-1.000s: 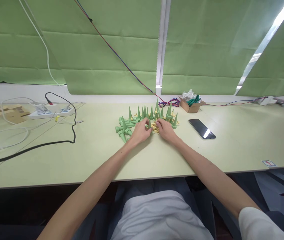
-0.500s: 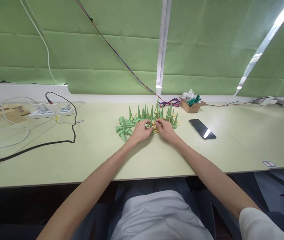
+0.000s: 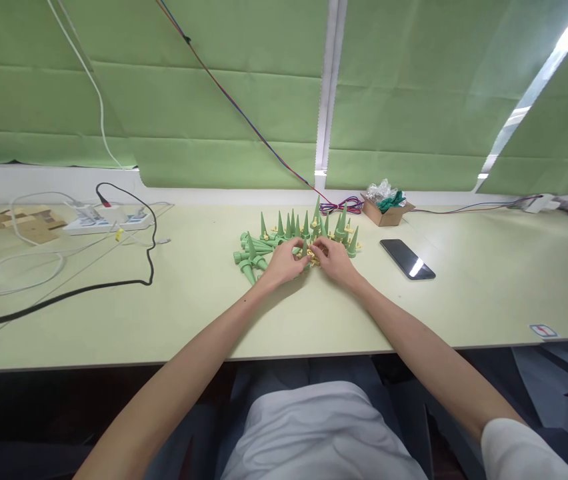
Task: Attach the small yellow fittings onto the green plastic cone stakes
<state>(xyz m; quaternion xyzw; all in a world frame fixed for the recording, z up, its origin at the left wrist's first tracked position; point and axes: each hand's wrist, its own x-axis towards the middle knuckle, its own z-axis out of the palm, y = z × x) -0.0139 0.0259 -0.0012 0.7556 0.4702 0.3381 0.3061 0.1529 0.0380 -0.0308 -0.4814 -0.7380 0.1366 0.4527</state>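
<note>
My left hand (image 3: 287, 262) is closed around a green plastic watering spike (image 3: 305, 248), whose pointed tip sticks up between thumb and fingers. Beside it, my right hand (image 3: 335, 259) pinches a small yellow part (image 3: 311, 253) against that spike; the fingers hide most of the part. Small yellow plastic pieces (image 3: 315, 262) lie in a heap under my fingertips. Behind both hands stand several green spikes (image 3: 339, 225) with their tips up, some with yellow parts at the base. Other green spikes (image 3: 247, 272) lie loose to the left of my left hand.
A black phone (image 3: 407, 259) lies to the right. Behind it are a small cardboard box (image 3: 387, 215) with plastic wrap and a coiled cable (image 3: 343, 205). At the left are a white power strip (image 3: 107, 223), a black cable (image 3: 89, 289) and cardboard pieces (image 3: 34, 227).
My right fingertips have come slightly closer to the spike in my left hand, and a yellow part now shows between the hands. The whole view has shifted slightly.
</note>
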